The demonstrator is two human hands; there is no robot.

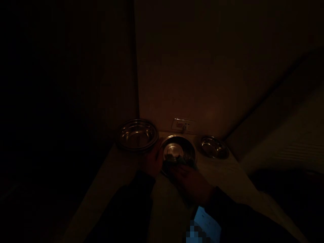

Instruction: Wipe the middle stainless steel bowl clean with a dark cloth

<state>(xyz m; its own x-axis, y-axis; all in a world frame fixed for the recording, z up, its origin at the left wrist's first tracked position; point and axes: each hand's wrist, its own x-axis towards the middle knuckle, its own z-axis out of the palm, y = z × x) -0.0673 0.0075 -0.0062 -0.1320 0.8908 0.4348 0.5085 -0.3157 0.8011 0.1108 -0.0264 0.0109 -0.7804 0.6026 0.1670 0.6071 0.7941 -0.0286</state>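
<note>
wiping seems in hand: just below centre frame, the right hand [191, 179] lies over a dark cloth [178, 160] inside a metal bowl [174, 149], the left hand [152, 160] at its left rim. too dark to tell either grip's closure. next likely calls for a steadied rim.

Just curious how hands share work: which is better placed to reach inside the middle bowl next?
Probably the right hand: it is over the near side of the middle bowl, with what looks like a dark cloth. The left hand is at the bowl's left edge, perhaps better for steadying.
</note>
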